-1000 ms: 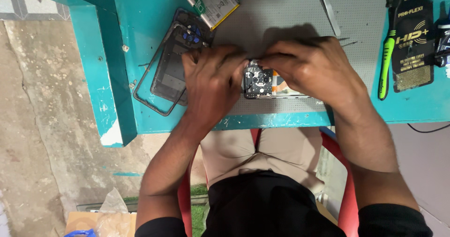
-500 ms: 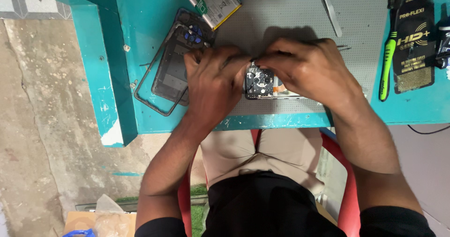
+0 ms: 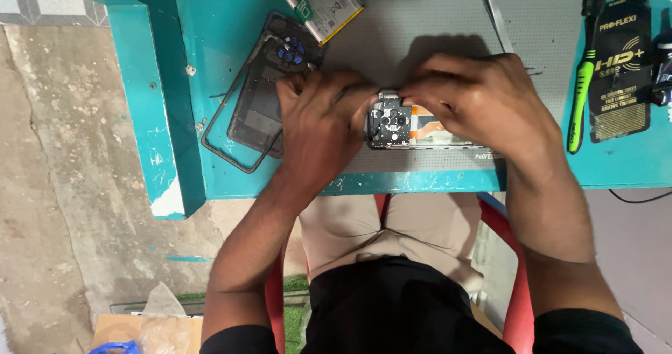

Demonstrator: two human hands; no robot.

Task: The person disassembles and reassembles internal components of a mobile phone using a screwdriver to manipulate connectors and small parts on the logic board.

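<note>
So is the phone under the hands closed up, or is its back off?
Back off: the phone shows bare camera modules and an orange flex, and a dark back cover lies apart beside the left hand.

Opened phone (image 3: pixel 392 119), flat, perhaps partly dismantled

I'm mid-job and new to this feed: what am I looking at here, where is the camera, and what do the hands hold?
The one view comes from a camera on the person's head, looking down. The left hand and right hand together grip an opened phone with exposed camera parts over a grey work mat on a teal table. Beside the left hand lie a dark phone back cover and a flat rectangular battery. At right lie a green-handled brush and a black flat packet.
</note>
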